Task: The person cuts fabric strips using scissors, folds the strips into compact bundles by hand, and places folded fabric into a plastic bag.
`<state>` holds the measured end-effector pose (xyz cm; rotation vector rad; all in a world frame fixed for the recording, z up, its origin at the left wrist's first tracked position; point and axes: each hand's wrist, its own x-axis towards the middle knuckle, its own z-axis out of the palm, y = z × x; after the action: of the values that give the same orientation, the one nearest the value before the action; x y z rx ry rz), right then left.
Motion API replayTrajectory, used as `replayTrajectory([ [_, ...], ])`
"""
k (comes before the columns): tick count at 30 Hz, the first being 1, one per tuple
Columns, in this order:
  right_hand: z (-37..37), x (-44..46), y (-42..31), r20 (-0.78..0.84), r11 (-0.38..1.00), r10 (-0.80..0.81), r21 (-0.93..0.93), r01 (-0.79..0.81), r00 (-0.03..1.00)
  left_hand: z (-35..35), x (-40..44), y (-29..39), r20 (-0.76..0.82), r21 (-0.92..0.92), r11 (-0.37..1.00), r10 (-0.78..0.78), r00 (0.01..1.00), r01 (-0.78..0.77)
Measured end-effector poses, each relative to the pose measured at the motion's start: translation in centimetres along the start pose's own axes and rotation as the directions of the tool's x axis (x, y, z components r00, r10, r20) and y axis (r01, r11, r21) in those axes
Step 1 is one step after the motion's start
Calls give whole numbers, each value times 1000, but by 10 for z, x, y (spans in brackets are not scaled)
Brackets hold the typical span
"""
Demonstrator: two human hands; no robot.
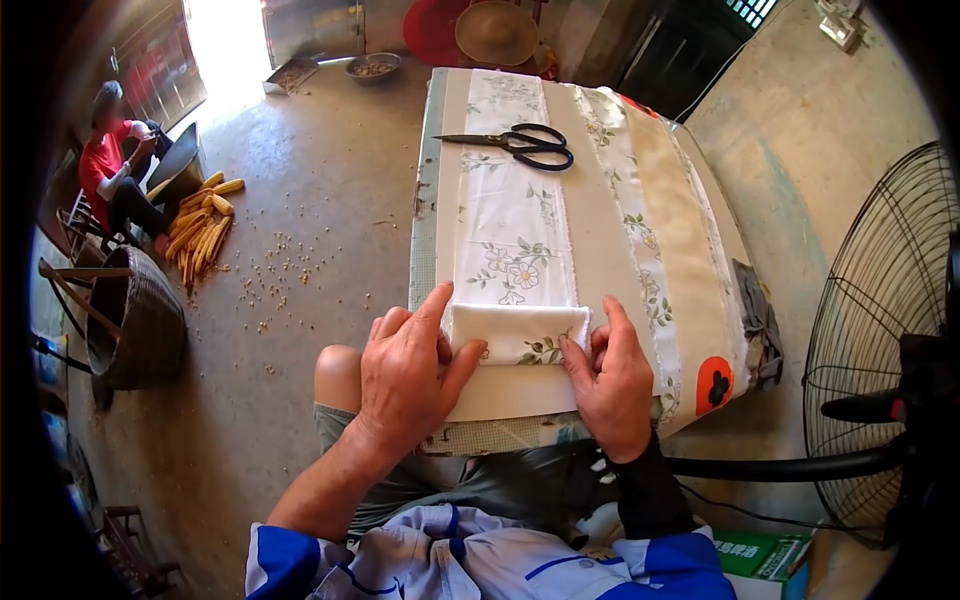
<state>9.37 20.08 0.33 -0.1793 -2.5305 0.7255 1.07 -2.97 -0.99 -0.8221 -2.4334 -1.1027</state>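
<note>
Left hand (415, 365), right hand (608, 375) gripping folded cloth (520, 328); scissors (524, 141) lying on its far part; fan (915, 370) beside table (426, 195)

The grey floor (330, 180) is lit through a bright opening (228, 45). A woven basket (145, 325) is placed at the left, a wire fan (920, 365) at the right.

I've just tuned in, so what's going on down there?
The left hand and right hand are at opposite ends of the folded near part of a floral cloth, both touching it. The rest stretches away flat, with scissors lying across it. More cloth lies to the right. Off to the left, another person sits near corn cobs on the floor.
</note>
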Motion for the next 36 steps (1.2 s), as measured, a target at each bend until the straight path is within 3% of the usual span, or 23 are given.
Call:
replayTrajectory([
  [5, -2, 2, -1, 24, 999, -24, -25, 25, 999, -2, 0, 3, -68, 96, 995, 30, 997, -23],
  [8, -3, 2, -3, 29, 999, -13, -32, 14, 1000, -8, -2, 21, -116, 148, 972, 198, 973, -180],
  [12, -2, 4, -2, 36, 997, -42, -70, 44, 998, 4, 0, 48, 159, -51, 951, 309, 938, -304],
  [16, -1, 4, 0, 35, 997, -45, -58, 47, 998, 28, 6, 37, 334, 52, 965, 227, 915, -258],
  [19, -6, 5, -6, 59, 993, -45, -106, 51, 997, 28, 4, 37, 369, 93, 955, 229, 901, -281],
  [22, -14, 9, -18, 37, 925, -229, -302, 229, 973, 27, 4, 37, 373, 76, 961, 221, 901, -267],
  [25, -18, 9, -28, 194, 895, -432, -32, 445, 881, 29, 2, 37, 414, 151, 945, 206, 887, -290],
  [26, -14, 7, -29, 241, 887, -447, -8, 462, 861, 31, -2, 33, 381, 80, 956, 233, 895, -283],
  [28, -4, 4, -26, 329, 868, -482, 51, 494, 812, 29, -2, 35, 418, 147, 941, 220, 882, -304],
  [30, -2, 5, -11, 353, 895, -429, 44, 443, 832, 21, 3, 38, 485, 158, 946, 176, 857, -284],
  [36, -14, 3, 9, 440, 908, -354, -52, 416, 825, 9, 10, 34, 491, 61, 963, 201, 848, -264],
])
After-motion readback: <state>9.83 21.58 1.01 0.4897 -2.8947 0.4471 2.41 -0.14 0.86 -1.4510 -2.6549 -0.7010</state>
